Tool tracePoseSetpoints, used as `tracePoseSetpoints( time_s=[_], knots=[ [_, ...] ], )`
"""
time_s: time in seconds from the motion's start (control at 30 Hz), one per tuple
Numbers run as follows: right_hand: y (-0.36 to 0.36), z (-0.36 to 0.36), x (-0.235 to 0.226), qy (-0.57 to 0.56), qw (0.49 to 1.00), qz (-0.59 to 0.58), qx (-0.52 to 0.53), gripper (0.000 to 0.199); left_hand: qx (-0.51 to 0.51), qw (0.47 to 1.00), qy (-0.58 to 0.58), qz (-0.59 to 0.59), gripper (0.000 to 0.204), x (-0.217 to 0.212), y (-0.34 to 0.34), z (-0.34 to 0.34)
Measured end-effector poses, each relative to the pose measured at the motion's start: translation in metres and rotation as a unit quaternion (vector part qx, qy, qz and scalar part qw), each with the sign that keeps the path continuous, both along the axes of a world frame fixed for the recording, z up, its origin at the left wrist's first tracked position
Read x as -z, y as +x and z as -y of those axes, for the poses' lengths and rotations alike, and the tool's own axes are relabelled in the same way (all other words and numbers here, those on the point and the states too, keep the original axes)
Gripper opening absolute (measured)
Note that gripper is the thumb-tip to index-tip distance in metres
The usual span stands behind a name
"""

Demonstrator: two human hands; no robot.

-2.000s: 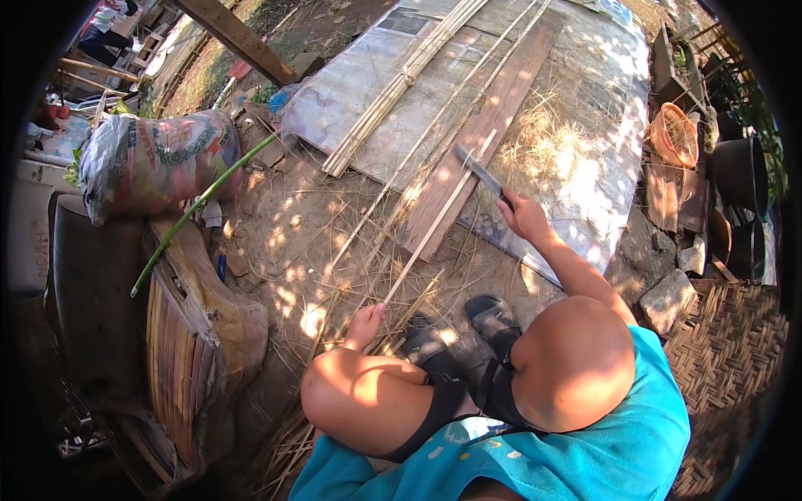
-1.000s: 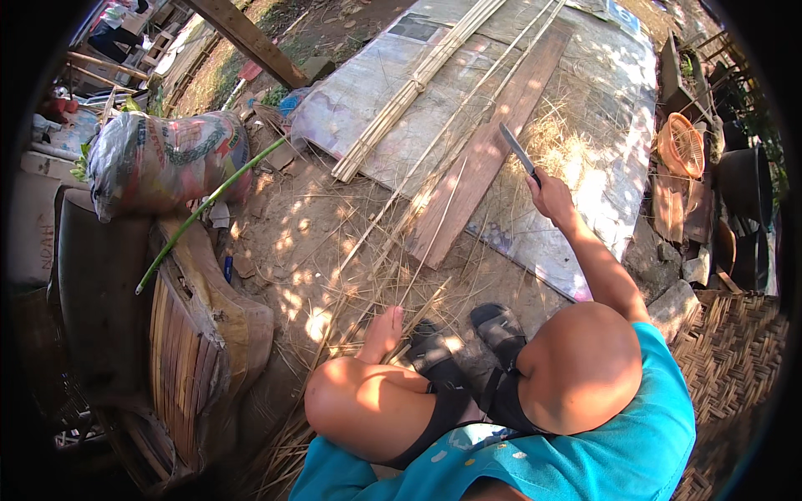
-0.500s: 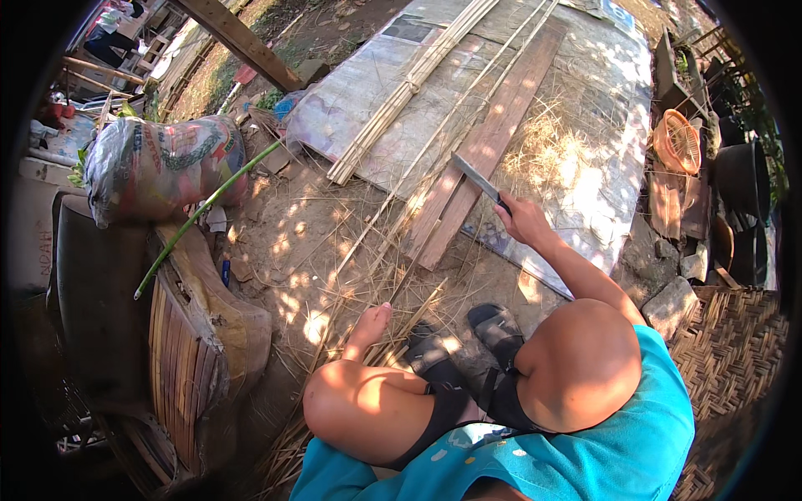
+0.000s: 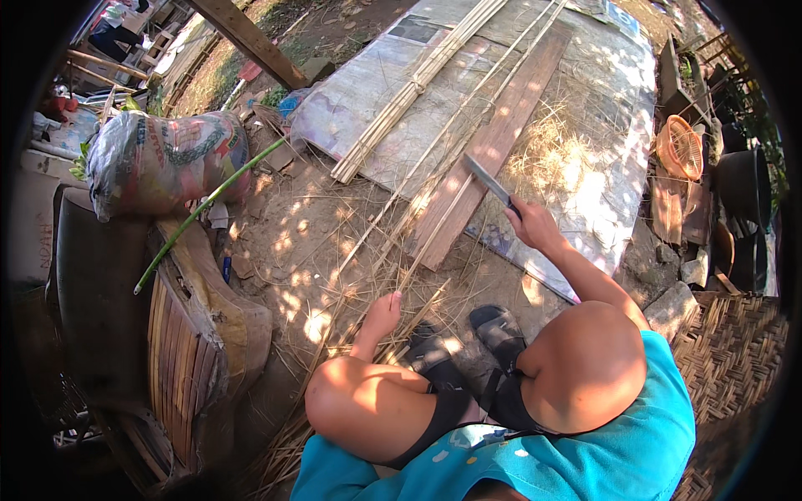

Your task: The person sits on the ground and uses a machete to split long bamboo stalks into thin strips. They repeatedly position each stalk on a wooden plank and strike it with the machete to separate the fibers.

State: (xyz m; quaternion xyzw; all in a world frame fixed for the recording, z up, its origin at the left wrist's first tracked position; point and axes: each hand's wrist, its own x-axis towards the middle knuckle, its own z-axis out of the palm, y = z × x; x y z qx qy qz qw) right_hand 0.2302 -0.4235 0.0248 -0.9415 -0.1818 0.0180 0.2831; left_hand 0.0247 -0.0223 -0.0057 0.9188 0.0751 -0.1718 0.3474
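Note:
My left hand [image 4: 383, 317], low in front of my left knee, is closed on the near end of a thin bamboo strip [image 4: 435, 231]. The strip runs away from me and up over a long brown wooden plank [image 4: 506, 134]. To the right, my right hand [image 4: 535, 225] grips the dark handle of a knife. The knife [image 4: 488, 179] points away and to the left, its blade over the plank close to the strip's far part. Whether the blade touches the strip I cannot tell.
A bundle of pale bamboo strips [image 4: 401, 102] lies on a grey sheet [image 4: 593, 179], beside fine shavings [image 4: 547, 150]. Left are a green stalk [image 4: 205, 209], a stuffed sack [image 4: 163, 163] and a slatted wooden piece [image 4: 180, 359]. An orange basket [image 4: 679, 148] sits at right.
My left hand has moved slightly away from me and to the right with the strip. The knife in my right hand has shifted a little to the right.

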Motion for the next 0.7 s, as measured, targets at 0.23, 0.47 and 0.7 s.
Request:
tracePoseSetpoints(
  time_s=[0.23,0.47,0.7],
  knots=[
    [-0.051,-0.040,0.006,-0.036,0.998,-0.046,-0.020,0.043,-0.047,0.976,-0.127,-0.170,0.053,-0.016,-0.037,-0.050],
    [-0.023,-0.014,0.027,0.035,0.999,0.016,0.025,0.042,-0.032,0.925,-0.032,-0.376,0.040,-0.058,-0.140,-0.146],
    [-0.049,-0.018,0.039,0.071,0.994,-0.055,0.067,0.043,-0.088,0.983,0.157,-0.040,0.028,-0.041,-0.069,-0.170]
  ],
)
